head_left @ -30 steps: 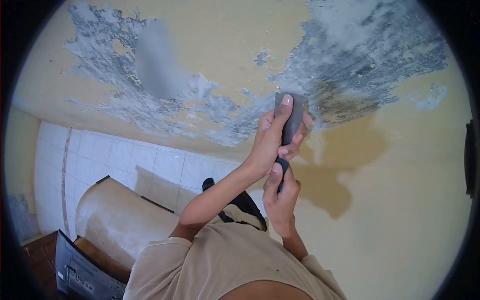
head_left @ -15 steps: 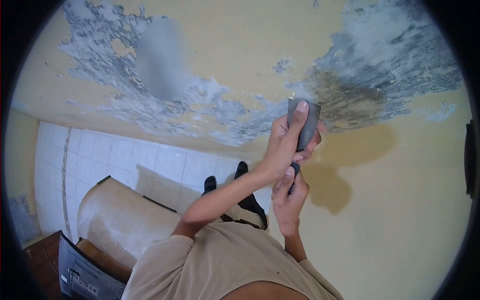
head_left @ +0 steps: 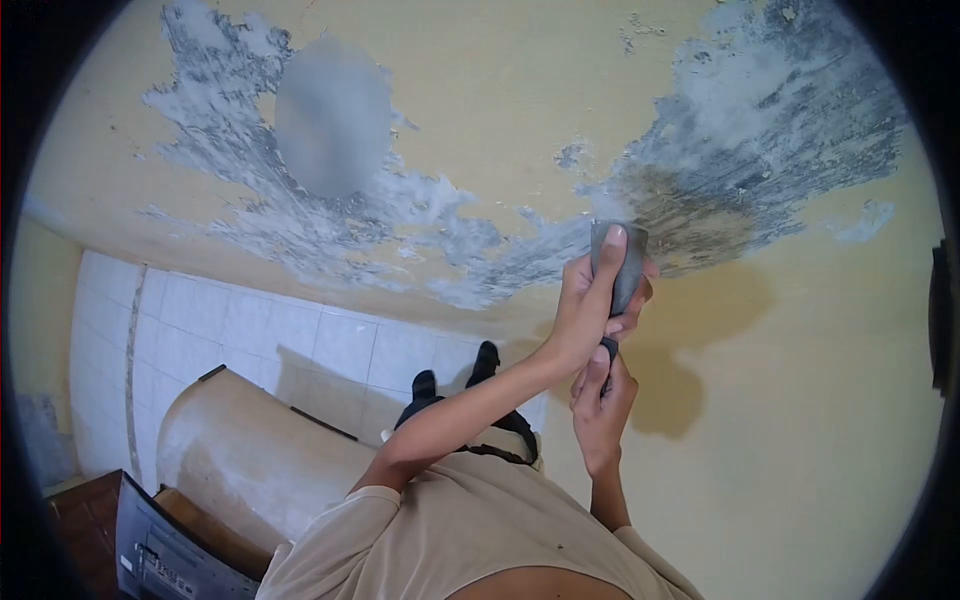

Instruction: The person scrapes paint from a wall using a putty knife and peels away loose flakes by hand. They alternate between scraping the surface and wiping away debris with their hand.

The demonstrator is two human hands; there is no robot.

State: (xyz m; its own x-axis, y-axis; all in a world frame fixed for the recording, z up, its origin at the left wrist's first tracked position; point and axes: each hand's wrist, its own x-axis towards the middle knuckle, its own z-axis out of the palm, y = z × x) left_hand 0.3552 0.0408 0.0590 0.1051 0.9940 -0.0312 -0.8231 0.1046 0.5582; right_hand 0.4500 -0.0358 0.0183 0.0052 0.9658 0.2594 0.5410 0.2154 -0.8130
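A paint scraper with a broad grey metal blade is pressed up against the yellow wall, at the edge of peeled paint. My left hand is closed around the blade, thumb flat along its face and fingers behind it. Just below, my right hand grips the dark handle, thumb on top. The blade's upper edge meets bare grey plaster next to a brownish stained patch.
White floor tiles lie below the wall, with my feet on them. A beige curved piece of furniture stands at lower left, beside a dark flat panel resembling a screen's back. A dark object sits at the far right edge.
The whole view has shifted, so wall and hands sit lower in it. Against the wall, the scraper and both hands have moved slightly right. Both grips stay the same.
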